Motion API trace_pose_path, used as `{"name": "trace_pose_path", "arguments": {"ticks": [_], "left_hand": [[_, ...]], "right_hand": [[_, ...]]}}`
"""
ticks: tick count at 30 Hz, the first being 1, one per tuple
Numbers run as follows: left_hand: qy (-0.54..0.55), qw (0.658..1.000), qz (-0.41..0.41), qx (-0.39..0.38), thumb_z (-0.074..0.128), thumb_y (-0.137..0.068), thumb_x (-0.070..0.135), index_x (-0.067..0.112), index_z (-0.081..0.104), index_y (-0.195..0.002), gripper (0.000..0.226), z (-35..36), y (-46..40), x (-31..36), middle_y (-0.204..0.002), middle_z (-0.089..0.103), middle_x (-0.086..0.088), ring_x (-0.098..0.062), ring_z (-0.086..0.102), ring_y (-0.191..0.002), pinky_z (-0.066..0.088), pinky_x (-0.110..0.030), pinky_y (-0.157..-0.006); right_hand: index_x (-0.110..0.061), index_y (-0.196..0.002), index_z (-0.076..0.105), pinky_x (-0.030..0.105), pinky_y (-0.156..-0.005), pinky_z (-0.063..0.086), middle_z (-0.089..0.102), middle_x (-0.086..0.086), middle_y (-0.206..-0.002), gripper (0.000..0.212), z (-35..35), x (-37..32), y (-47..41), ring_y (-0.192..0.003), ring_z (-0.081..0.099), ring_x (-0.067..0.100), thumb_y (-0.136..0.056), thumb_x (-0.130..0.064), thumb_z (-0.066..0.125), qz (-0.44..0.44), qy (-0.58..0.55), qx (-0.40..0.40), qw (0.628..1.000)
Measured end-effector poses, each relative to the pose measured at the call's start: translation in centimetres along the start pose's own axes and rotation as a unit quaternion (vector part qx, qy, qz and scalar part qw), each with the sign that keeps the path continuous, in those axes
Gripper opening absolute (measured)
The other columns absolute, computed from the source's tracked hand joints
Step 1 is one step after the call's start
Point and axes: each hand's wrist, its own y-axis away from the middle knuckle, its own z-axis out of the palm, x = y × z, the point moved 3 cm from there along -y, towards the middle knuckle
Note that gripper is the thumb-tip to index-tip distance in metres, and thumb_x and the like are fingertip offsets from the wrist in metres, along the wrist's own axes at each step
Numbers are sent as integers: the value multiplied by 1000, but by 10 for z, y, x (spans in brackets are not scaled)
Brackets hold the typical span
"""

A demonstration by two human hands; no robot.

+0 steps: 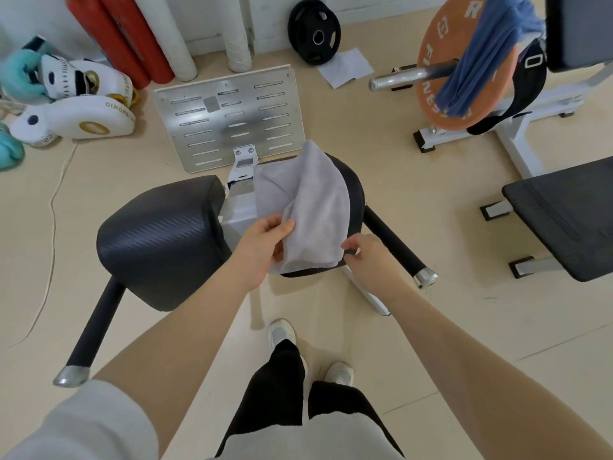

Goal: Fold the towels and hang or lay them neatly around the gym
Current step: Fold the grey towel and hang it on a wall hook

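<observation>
- The left hand (265, 240) pinches a raised fold of the grey towel (311, 207), which lies draped over the right black pad (351, 184).
- The right hand (368, 257) pinches the towel's near right edge at the pad's rim.
- Bare floor (431, 200) lies just right of that grip; a second pad (162, 240) lies left.

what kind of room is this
Most likely a small gym: an orange weight plate sits on a barbell, a black plate leans against the wall, and boxing pads lie on the floor.
</observation>
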Motion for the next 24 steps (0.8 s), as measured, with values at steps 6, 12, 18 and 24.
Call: {"name": "trace_pose_path", "arguments": {"ticks": [6,12,18,24], "left_hand": [[-29,996,78,41,42,-96,37,19,58,-103,25,-8,1,-12,-108,63,0,-16,58,-100,46,-31,-90],[-189,952,160,179,48,-95,30,14,48,-106,19,-21,7,-42,-89,55,4,-15,53,-85,45,-33,-81],[-287,923,162,198,56,-90,24,4,60,-97,22,-30,4,-63,-93,55,-8,-19,51,-81,42,-33,-76],[-120,979,44,162,42,-96,29,18,49,-91,15,-25,3,-75,-91,50,4,-18,49,-93,47,-41,-95]], "right_hand": [[-14,-118,46,15,-55,35,46,5,-126,28,28,20,-14,-88,49,16,-91,-17,51,63,-106,15,992],[-12,-140,26,25,-82,40,53,5,-122,57,37,17,-23,-106,52,18,-92,-27,52,61,-265,6,962],[-6,-124,42,27,-76,43,60,11,-106,45,48,26,-29,-97,56,25,-89,-32,53,72,-298,-31,951],[3,-105,63,37,-83,47,65,14,-98,23,46,26,-22,-91,58,24,-87,-11,57,68,-354,-122,925]]}}
